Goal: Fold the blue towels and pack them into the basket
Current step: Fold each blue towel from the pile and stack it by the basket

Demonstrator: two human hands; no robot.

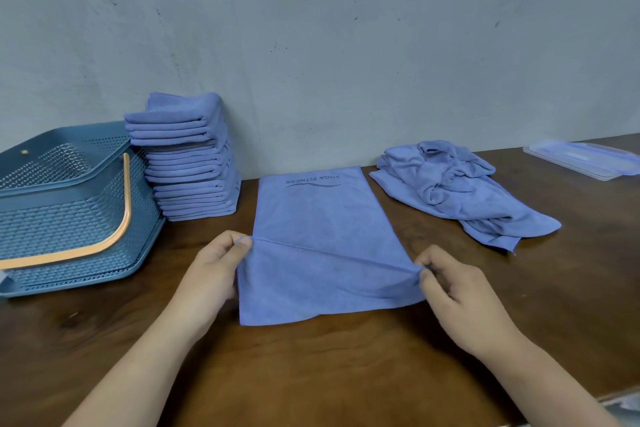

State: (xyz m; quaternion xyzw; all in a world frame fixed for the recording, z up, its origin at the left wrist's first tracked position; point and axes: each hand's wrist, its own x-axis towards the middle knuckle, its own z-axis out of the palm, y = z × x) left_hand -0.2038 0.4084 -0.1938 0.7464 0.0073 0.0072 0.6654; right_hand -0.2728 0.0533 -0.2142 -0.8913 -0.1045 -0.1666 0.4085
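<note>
One basket (69, 218) with one orange handle (125, 204) is being counted. One stack of folded towels (190, 163) is being seen, its layers too close to be numbered. One flat towel (318, 211), one crumpled heap (446, 184), one clear lid (581, 159) and two hands, the left hand (214, 270) and the right hand (460, 295), are being tallied.

only readable bit was "YOGA FITNESS", printed upside down at the 12 o'clock end of the flat blue towel (317, 211)
</note>
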